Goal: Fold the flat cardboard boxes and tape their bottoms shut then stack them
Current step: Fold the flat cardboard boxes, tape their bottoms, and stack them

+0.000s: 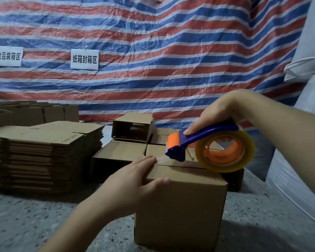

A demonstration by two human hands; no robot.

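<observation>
Striped tarp (pixel 153 33), right hand (pixel 224 113) gripping tape dispenser (pixel 207 148)

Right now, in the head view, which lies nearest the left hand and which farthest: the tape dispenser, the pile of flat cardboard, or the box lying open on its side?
1. Tape dispenser, just right of the left hand.
2. Open box on its side, behind, atop the folded boxes.
3. Pile of flat cardboard, off to the left.

wall: striped tarp (pixel 153 33); two white signs (pixel 84 59) | floor: speckled stone (pixel 44 220)
</observation>
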